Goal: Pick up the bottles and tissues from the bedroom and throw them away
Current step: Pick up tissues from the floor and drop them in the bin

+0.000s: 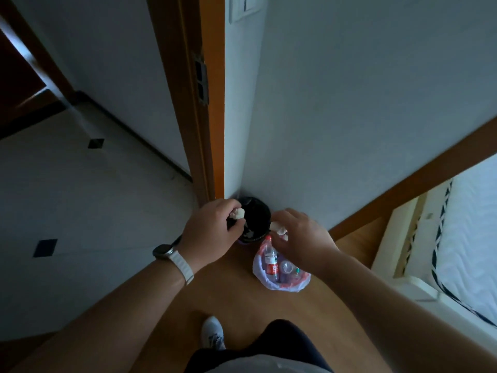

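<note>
A small black trash bin (pixel 259 214) stands in the corner by the door frame, with white scraps inside. My left hand (pixel 212 230) hovers over its left rim and pinches a crumpled white tissue (pixel 239 213). My right hand (pixel 301 238) holds another crumpled tissue (pixel 278 228) just right of the bin. Below the right hand a white plastic bag (pixel 262 273) sits on the floor, holding several clear bottles, one with a red label (pixel 271 261).
An orange wooden door frame (pixel 207 103) rises left of the bin, with a tiled hallway (pixel 80 211) beyond. A bed with a white mattress (pixel 468 232) fills the right side. My shoe (pixel 213 332) stands on the wooden floor below.
</note>
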